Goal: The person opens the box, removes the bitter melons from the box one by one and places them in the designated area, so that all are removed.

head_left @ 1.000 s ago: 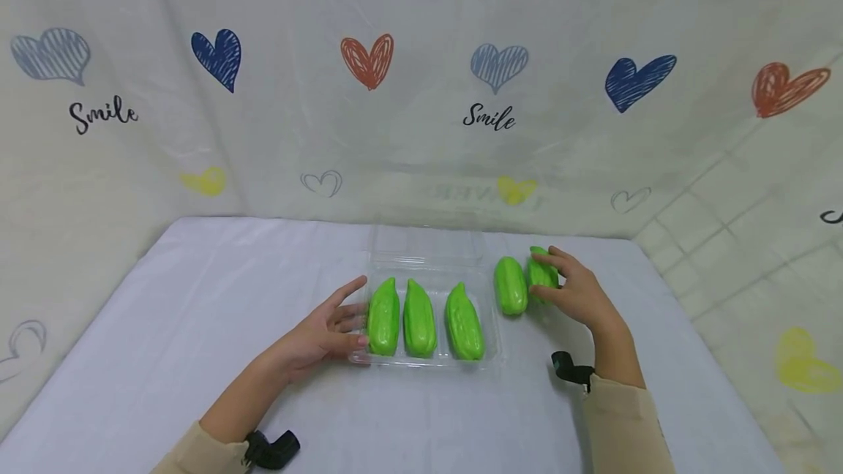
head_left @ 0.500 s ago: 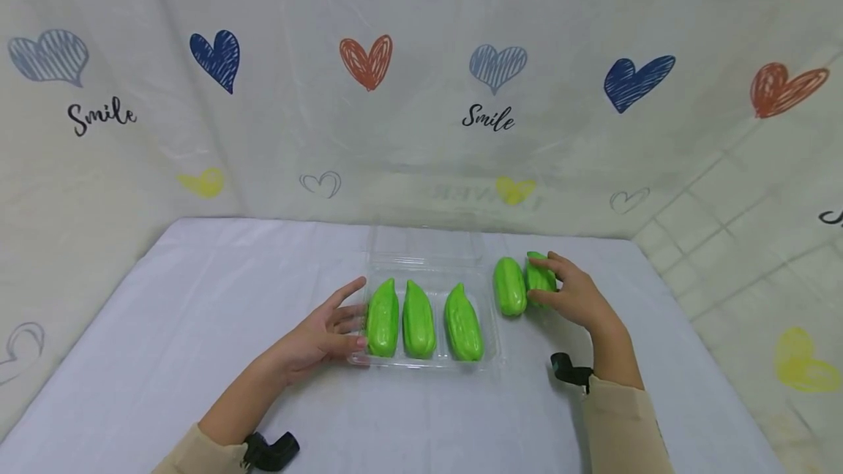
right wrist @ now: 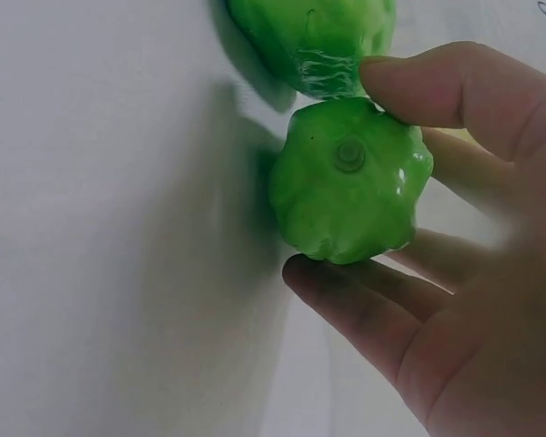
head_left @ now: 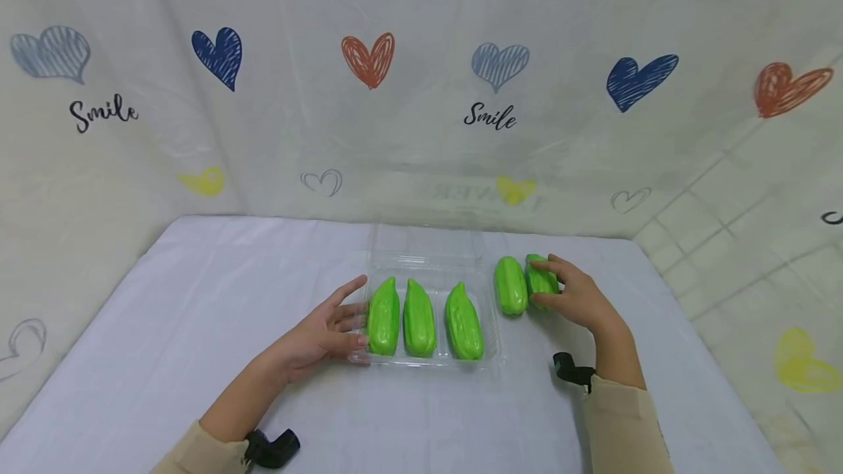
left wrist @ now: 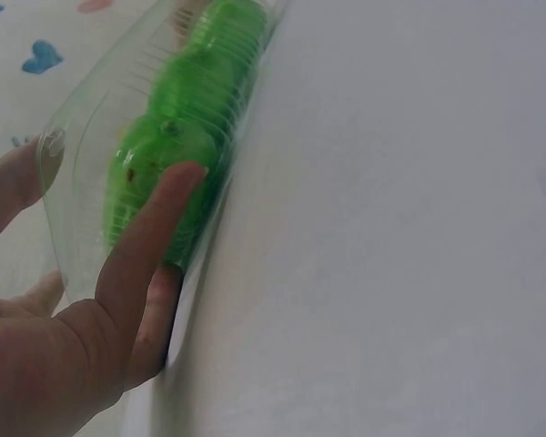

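Head view showed the right hand (head_left: pixel 579 295) pinching a glossy, lobed green vegetable (head_left: pixel 541 282) (a round stub (right wrist: pixel 349 156) marked its end) between two and three o'clock of the clear container (head_left: pixel 440 333), whose nine o'clock side the left hand (head_left: pixel 326 333) touched, fingers extended.

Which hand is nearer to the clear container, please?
Left: the left hand touches the clear container; the right hand is to the container's right, gripping a green vegetable.

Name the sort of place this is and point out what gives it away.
Probably an indoor staged tabletop set-up for recording: a table under a smooth white cloth, a pale backdrop printed with hearts and "Smile" behind it, and black devices at both wrists.
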Demonstrator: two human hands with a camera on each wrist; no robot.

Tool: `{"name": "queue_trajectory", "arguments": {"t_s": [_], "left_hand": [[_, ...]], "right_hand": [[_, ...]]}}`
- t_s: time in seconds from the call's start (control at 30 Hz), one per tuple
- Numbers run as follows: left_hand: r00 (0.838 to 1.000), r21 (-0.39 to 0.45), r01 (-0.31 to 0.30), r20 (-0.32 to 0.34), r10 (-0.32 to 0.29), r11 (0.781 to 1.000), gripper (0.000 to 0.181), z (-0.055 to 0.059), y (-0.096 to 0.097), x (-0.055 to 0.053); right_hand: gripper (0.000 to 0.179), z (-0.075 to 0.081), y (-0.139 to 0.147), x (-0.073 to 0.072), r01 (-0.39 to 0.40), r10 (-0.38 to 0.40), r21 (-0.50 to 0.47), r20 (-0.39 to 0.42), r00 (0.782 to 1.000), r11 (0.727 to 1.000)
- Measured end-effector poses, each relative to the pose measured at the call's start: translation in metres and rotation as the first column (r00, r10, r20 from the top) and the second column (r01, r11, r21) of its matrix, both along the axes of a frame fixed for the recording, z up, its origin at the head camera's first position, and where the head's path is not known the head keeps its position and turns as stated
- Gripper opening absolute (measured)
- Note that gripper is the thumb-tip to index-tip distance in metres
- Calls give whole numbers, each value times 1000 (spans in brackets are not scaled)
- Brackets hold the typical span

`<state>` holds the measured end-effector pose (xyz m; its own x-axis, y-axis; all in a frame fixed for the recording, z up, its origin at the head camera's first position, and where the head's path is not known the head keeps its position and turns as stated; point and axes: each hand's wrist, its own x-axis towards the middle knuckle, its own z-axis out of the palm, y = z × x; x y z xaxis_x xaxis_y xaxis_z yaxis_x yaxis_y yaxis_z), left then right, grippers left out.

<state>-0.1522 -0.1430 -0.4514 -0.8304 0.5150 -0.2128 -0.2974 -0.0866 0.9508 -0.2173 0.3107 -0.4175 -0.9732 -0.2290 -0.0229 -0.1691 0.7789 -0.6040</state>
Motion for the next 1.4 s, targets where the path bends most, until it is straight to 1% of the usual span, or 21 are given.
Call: {"name": "queue_trajectory", "arguments": {"t_s": [0.33, 0.5, 0.67, 0.87, 1.03, 1.27, 1.4], "left_hand": [[1000, -7, -4, 2, 4, 1000, 101, 4, 2, -3], [1000, -8, -2, 1, 2, 1000, 102, 6, 2, -3], [1000, 1, 4, -1, -4, 1000, 102, 4, 1, -4], [1000, -9, 2, -6, -2, 1000, 102, 3, 1, -3], [1000, 5, 4, 6, -4, 1000, 102, 2, 1, -2], [1000, 13, 7, 12, -7, 1000, 101, 1, 1, -2], [1000, 7, 7, 9, -7, 1000, 102, 2, 1, -1]], "right_hand": [[70, 2, 2, 0, 12, -13, 2, 31, 999, 1000], [71, 7, 3, 1, 13, -13, 13, 18, 1000, 1000], [72, 13, 3, 3, 7, -7, -17, 9, 1000, 1000], [72, 27, -3, 7, -8, 5, -73, -41, 999, 997], [72, 38, -13, 14, -37, 26, -126, -84, 996, 991], [71, 52, -35, 23, -103, 72, -159, -187, 980, 982], [70, 58, -48, 27, -151, 110, -183, -220, 969, 971]]}}
